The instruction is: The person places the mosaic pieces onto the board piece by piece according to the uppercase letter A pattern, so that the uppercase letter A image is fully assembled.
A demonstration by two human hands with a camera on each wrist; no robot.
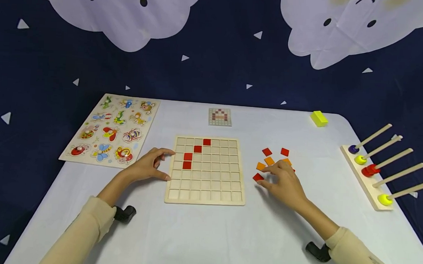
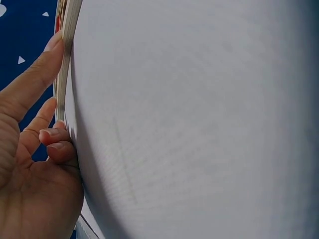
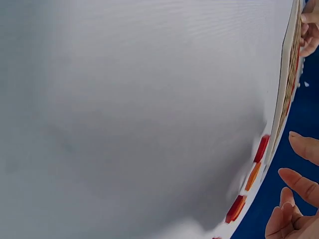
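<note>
A square wooden grid board point(image 1: 205, 185) lies in the middle of the table, with several red tiles point(image 1: 188, 156) set in a stepped line in its upper left cells. My left hand point(image 1: 146, 166) rests at the board's left side, its thumb and index fingertips at the edge. In the left wrist view the thumb touches the board's rim point(image 2: 69, 55) and other fingers are bent. My right hand point(image 1: 284, 183) hovers over loose red and orange tiles right of the board, thumb and index finger apart near a red tile point(image 1: 257, 177). It partly hides some tiles.
A small pattern card point(image 1: 220, 117) lies behind the board. An insect picture board point(image 1: 112, 131) is at left. At right stand a pegged wooden rack point(image 1: 365, 178) with coloured rings and, further back, a yellow block point(image 1: 319, 119). A dark cloth hangs behind the table.
</note>
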